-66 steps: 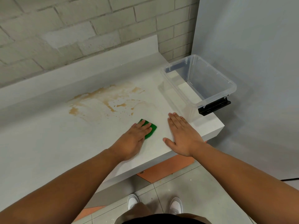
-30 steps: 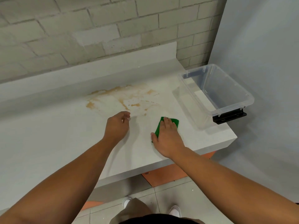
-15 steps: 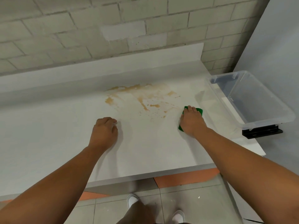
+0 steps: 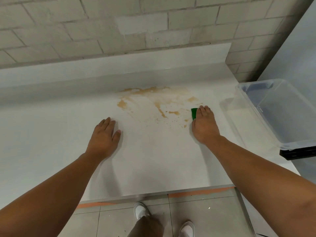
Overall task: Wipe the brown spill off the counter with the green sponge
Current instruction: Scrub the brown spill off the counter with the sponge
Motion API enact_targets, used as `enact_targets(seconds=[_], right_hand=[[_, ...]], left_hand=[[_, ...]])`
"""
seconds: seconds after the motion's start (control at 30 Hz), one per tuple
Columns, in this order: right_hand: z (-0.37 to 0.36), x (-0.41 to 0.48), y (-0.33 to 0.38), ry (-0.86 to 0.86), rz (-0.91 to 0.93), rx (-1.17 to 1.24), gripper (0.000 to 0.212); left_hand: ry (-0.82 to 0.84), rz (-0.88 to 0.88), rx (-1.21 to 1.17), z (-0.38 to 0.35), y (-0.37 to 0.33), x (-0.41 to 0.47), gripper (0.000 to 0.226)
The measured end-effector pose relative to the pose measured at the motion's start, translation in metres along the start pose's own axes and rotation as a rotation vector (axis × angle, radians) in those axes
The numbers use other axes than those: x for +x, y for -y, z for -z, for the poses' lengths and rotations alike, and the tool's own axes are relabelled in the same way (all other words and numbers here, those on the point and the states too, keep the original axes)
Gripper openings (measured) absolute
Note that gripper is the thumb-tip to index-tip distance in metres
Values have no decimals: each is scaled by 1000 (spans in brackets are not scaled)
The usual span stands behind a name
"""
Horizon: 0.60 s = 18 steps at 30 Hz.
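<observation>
A brown spill is smeared across the middle back of the pale counter, with small drops trailing toward the front right. The green sponge lies flat at the spill's right edge. My right hand presses down on it with straight fingers and covers most of it; only its left end shows. My left hand rests flat on the bare counter to the left of the spill, holding nothing.
A clear plastic bin with a black latch stands at the counter's right end, close to my right hand. A raised backsplash and brick wall run behind. The counter's front edge lies above a tiled floor and my shoes.
The sponge passed from my left hand to my right, which slid it up to the spill's right edge. My left hand moved left and flattened on the counter.
</observation>
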State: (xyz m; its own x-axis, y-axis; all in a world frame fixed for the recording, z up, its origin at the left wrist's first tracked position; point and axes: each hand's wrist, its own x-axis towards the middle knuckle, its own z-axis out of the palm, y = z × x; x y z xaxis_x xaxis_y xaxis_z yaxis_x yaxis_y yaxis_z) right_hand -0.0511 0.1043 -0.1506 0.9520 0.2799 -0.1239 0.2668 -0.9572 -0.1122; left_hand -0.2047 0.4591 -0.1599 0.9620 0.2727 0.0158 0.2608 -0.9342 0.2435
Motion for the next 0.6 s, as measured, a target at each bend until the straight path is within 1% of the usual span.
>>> enact_targets(seconds=[0.07, 0.17, 0.27, 0.33, 0.4, 0.47, 0.53, 0.6], right_hand=[[1, 1, 6, -16, 46, 44, 56], [-4, -9, 24, -29, 243, 135, 53], [-14, -29, 33, -35, 480, 216, 50], [-17, -36, 21, -16, 556, 229, 50], [-15, -33, 6, -36, 534, 211, 50], [-12, -23, 4, -77, 445, 199, 48], [-12, -17, 19, -110, 372, 201, 48], [-15, -19, 38, -111, 385, 230, 48]], left_hand=[[33, -15, 6, -5, 2, -2, 66], [3, -13, -5, -9, 3, -5, 73], [-25, -8, -25, -9, 3, -5, 72], [-35, -4, -33, -10, 5, -5, 70], [-39, -1, -39, -10, 5, -5, 70], [-43, 1, -38, -10, 4, -5, 69], [-50, 10, -39, -10, 3, -5, 68], [-55, 9, -38, -10, 4, -4, 67]])
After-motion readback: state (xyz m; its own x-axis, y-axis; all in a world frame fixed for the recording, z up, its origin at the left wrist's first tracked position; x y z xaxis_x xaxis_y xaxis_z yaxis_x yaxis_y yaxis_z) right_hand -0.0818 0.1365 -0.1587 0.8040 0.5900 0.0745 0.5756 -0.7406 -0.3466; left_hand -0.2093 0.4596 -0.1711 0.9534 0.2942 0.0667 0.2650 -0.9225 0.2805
